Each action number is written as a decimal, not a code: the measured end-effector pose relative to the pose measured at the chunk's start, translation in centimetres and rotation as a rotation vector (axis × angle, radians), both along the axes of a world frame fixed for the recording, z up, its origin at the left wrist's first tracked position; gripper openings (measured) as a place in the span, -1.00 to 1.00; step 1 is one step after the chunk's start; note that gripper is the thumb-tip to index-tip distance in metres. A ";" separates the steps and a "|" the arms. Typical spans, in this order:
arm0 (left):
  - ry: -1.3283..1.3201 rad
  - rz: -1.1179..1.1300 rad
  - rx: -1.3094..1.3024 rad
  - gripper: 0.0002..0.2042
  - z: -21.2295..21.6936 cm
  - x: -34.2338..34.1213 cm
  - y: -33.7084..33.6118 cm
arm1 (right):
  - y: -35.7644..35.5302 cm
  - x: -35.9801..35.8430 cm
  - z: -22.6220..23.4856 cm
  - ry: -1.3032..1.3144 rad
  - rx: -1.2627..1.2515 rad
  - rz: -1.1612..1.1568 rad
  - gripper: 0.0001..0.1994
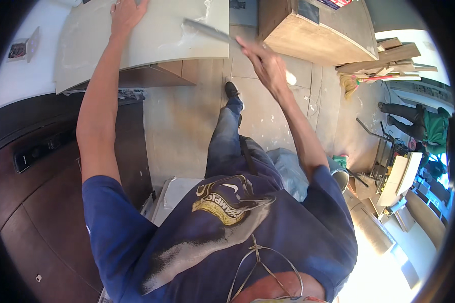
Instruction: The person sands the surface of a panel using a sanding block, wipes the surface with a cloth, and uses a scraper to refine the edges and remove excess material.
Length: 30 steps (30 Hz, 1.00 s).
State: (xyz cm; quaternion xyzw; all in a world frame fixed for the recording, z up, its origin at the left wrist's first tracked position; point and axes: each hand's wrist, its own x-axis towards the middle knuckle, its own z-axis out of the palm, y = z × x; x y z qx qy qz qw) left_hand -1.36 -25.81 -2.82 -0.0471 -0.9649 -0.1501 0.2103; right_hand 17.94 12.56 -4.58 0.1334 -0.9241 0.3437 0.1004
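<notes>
Hands first: my left hand [127,13] lies flat with its fingers spread on the pale grey board [146,38], pressing down near its far left part, while my right hand [266,61] is closed around the handle of a putty knife [206,30], gripping it firmly. Its metal blade reaches left from my fist and rests on the board's right part, touching the surface beside a smear of whitish filler [197,22]. The board sits on a low wooden cabinet [156,74] in front of me, its near edge curving in the lens. Left of it runs a white bench [25,76] with a small flat packet [23,48] lying on it, and below that a dark brown cabinet front [40,187] fills the lower left. My leg in jeans [227,141] and a dark shoe [232,91] stand on the dusty tiled floor [187,121] just under the board's edge. Beyond my right hand stands a plain wooden box unit [313,35]; further right lie stacked timber offcuts [389,58] and a broom [359,81]. At the far right edge another person [419,121] in a green top crouches, well apart from me.
</notes>
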 end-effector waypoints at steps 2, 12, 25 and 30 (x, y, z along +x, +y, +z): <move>-0.016 0.004 -0.003 -0.63 -0.4 -0.1 -0.2 | -0.8 -3.1 -0.1 0.050 0.016 0.009 -0.67; -0.062 0.078 -0.032 -0.60 -0.2 -0.3 0.0 | -1.1 -2.4 0.8 0.012 0.037 0.037 -0.67; 0.057 -0.021 -0.101 -0.54 -2.5 -2.5 -3.5 | -2.5 -6.7 0.4 0.073 -0.021 0.062 -0.68; -0.014 0.009 -0.080 -0.51 -1.7 -1.7 -2.3 | 0.2 0.0 -0.2 -0.031 -0.031 0.049 -0.68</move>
